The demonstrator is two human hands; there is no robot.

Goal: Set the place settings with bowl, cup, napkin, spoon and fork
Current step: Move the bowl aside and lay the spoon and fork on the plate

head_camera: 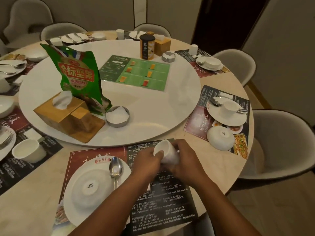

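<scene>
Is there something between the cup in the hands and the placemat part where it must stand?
Nothing visible does. The left hand and right hand hold the cup tilted above the dark printed part of the placemat, right of the plate. That part looks bare, though the hands hide the patch beneath.

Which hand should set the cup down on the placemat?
Right, probably. The right hand wraps the cup over bare placemat; the left hand only holds its rim, beside the plate carrying bowl and spoon.
</scene>
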